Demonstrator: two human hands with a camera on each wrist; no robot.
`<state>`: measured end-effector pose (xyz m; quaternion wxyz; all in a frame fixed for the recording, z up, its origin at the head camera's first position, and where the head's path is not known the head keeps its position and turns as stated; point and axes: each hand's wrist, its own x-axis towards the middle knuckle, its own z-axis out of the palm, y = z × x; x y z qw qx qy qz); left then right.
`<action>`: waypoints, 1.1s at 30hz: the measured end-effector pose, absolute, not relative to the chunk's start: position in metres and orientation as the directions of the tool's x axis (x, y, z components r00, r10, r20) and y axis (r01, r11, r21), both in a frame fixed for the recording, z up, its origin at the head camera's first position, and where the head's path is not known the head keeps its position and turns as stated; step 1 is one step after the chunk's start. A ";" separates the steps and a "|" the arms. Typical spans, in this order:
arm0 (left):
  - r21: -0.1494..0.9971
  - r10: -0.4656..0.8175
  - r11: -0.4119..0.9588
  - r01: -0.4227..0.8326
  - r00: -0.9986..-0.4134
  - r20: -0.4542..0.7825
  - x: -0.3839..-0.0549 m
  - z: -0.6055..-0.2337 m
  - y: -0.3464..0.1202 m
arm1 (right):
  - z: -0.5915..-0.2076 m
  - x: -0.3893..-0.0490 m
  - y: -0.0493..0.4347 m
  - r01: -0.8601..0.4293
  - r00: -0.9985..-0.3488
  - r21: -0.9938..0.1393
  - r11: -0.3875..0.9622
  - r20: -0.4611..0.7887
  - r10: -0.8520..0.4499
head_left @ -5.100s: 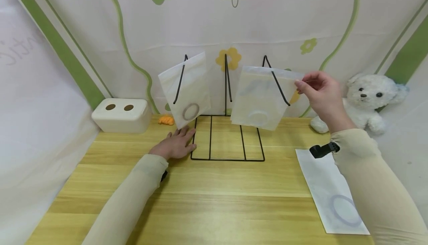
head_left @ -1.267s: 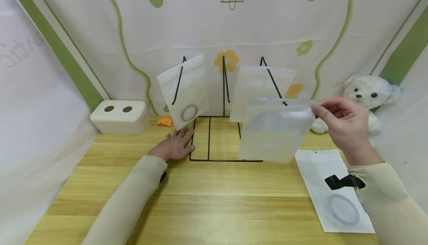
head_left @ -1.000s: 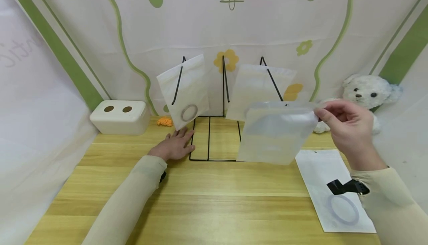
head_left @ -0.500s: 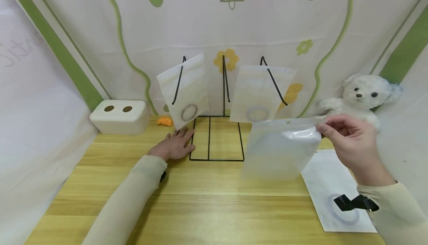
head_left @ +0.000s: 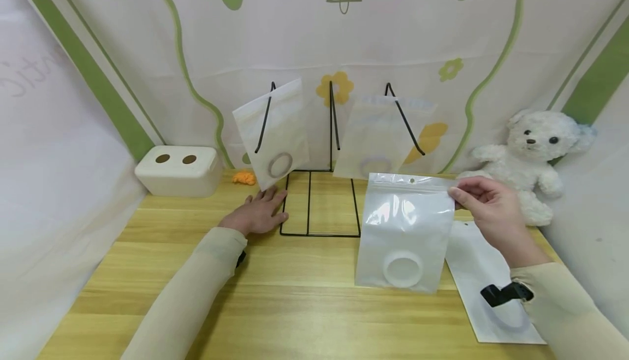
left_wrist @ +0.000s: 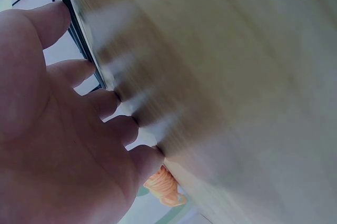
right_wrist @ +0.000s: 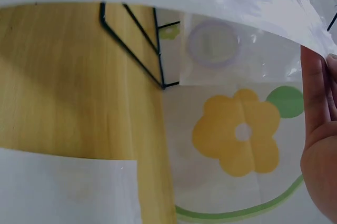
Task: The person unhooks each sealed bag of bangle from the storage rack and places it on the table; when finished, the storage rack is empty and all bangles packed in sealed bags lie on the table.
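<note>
Right-hand fingers (head_left: 476,184) pinch a pouch (head_left: 405,234) containing a ring (head_left: 403,254).

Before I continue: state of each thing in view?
Rack: standing, middle hook bare
Left bag: hanging, tilted
Right bag: hanging
Held bag: off the rack, ring inside
Right hand: pinching held bag's corner
Left hand: fingers spread beside rack
Fourth bag: lying flat, partly covered
Bear: seated
White box: upright

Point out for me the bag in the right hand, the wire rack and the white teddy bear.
Held bag (head_left: 405,231): head view, on the middle of its front face.
Wire rack (head_left: 331,158): head view, on its middle upright.
White teddy bear (head_left: 524,167): head view, on its chest.
</note>
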<state>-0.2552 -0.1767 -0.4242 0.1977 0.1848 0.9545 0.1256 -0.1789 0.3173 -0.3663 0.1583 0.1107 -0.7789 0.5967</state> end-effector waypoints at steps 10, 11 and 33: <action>0.338 0.406 0.893 0.297 -0.856 -0.321 -0.267 -0.440 -0.181 | -0.393 -0.198 0.325 -0.229 -0.972 -0.876 0.425 0.226 -0.058; 0.339 0.408 0.892 0.300 -0.856 -0.317 -0.268 -0.443 -0.182 | -0.397 -0.199 0.326 -0.225 -0.974 -0.879 0.421 0.219 -0.063; 0.325 0.396 0.899 0.293 -0.861 -0.319 -0.273 -0.450 -0.184 | -0.444 -0.202 0.334 0.026 -0.987 -0.819 0.573 -0.112 -0.115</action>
